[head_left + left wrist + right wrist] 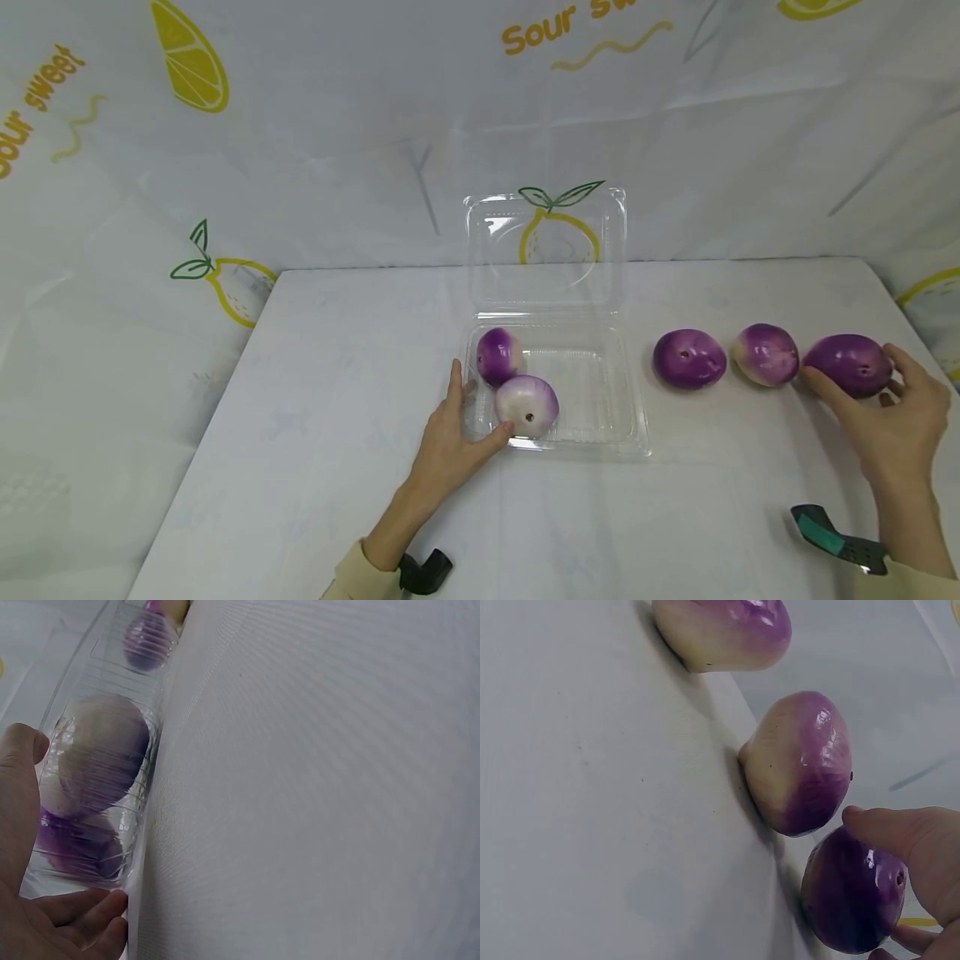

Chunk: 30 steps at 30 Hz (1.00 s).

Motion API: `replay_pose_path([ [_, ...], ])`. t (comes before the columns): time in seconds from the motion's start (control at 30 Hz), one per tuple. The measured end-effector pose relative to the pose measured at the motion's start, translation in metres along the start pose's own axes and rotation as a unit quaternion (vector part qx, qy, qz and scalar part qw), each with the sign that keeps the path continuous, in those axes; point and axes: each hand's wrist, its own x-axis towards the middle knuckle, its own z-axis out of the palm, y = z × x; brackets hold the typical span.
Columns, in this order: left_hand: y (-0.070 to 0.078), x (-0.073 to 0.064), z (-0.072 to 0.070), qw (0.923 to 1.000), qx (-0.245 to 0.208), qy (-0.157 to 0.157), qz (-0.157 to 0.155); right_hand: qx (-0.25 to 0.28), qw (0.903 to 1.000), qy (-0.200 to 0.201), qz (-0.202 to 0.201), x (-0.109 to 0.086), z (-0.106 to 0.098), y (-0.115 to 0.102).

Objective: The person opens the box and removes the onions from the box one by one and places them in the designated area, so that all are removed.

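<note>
My right hand (903, 417) holds a dark purple turnip (847, 365) at the right end of a row, thumb on one side and fingers on the other. In the right wrist view, the thumb lies on this glossy turnip (851, 892). Two more purple-and-cream turnips, one in the middle (766, 355) and one on the left (689, 359), lie beside it. My left hand (450, 442) touches the near left corner of a clear plastic clamshell container (626, 392), fingers extended along its side and thumb at the front rim. Inside sit a purple turnip (498, 357) and a paler one (527, 406).
The container's clear lid (543, 287) stands raised at the back. Behind the white table (315, 400) hangs a pale cloth (337, 150) printed with lemons and words. A black-and-teal strap device (832, 537) is at the right wrist, and a black one (426, 572) at the left.
</note>
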Motion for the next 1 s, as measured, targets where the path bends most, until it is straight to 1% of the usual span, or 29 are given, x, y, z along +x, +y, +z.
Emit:
replay_pose_path([
  [0.13,0.000,0.000,0.000,1.0000,0.001,0.000,0.000,0.005,0.9999,0.015,0.001,0.000,-0.001,-0.002],
  [0.33,0.001,-0.001,-0.001,1.0000,0.001,0.000,0.006,0.035,0.9982,0.042,-0.025,-0.004,-0.002,-0.007],
  [0.4,0.001,-0.001,-0.001,1.0000,0.001,-0.001,0.005,0.049,0.9976,0.041,-0.027,-0.005,-0.003,-0.009],
  [0.5,0.001,-0.001,-0.001,1.0000,0.000,-0.003,-0.002,0.054,0.9976,0.037,-0.022,-0.008,-0.004,-0.015],
  [0.6,0.001,-0.001,-0.001,1.0000,0.000,-0.003,0.000,0.058,0.9971,0.039,-0.030,-0.011,-0.003,-0.020],
  [0.7,0.000,0.000,0.000,1.0000,0.001,-0.001,0.003,0.074,0.9945,0.046,-0.058,-0.014,-0.002,-0.023],
  [0.83,0.001,-0.001,-0.001,1.0000,0.000,0.002,0.008,0.101,0.9873,0.058,-0.108,-0.021,0.001,-0.030],
  [0.93,0.001,-0.001,-0.001,0.9999,0.000,0.002,0.010,0.116,0.9807,0.058,-0.146,-0.027,0.002,-0.037],
  [1.0,0.001,-0.001,-0.001,1.0000,0.000,0.002,0.010,0.132,0.9770,0.047,-0.161,-0.032,0.002,-0.042],
])
